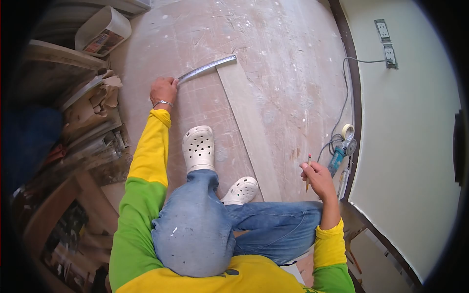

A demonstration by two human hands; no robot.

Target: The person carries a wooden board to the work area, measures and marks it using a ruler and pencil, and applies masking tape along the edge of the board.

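Note:
My left hand [164, 92] is closed on a tape measure, whose body is hidden in the fist. Its metal blade [205, 67] stretches up and right, the tip lying at the far end of a long pale board [246, 119]. That board runs across the dusty floor toward my feet in white clogs [199, 148]. Between the thumb and fingers of my right hand [317, 177] is a pencil [308, 171], held upright over the floor to the right of the board.
A teal power tool [336, 160] with its grey cord and a tape roll [347, 132] lie by the right wall, below outlets [389, 56]. Scrap wood [93, 112] and a white plastic container [105, 30] line the left side.

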